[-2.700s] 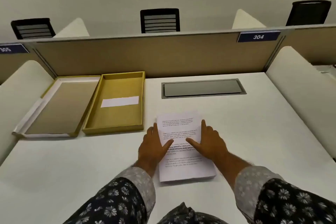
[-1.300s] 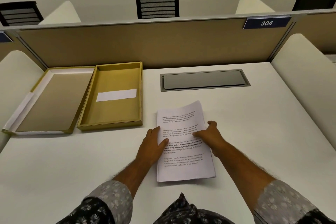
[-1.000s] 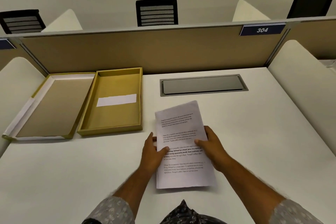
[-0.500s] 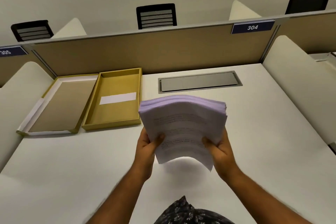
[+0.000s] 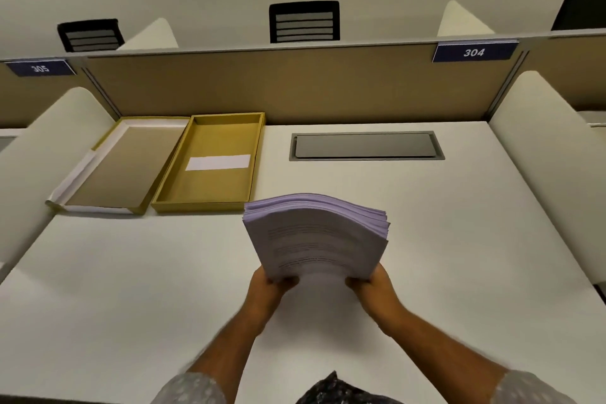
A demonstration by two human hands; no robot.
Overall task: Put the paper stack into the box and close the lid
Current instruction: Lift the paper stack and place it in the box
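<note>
- Far left on the white desk [image 5: 131, 272], the box lid [image 5: 121, 167] lies upside down, touching the left wall of the open box.
- Just beside it, the shallow gold box [image 5: 213, 187] sits open, with a white slip [image 5: 218, 162] on its floor and no stack inside.
- Centre: the paper stack [image 5: 316, 236], flat on the desk a second ago, is now lifted clear and held in the air, near the box's right front corner. Its far edge bows upward. The pickup looks done; carrying it left and lowering it in is judged next, then the lid.
- The left hand [image 5: 267, 289] grips the stack's near left corner, fingers clamped on the paper.
- The right hand [image 5: 372, 287] clamps the near right corner the same way; both forearms reach forward, wrists level.
- Behind, a grey cable hatch [image 5: 365, 146] sits flush in the desk.
</note>
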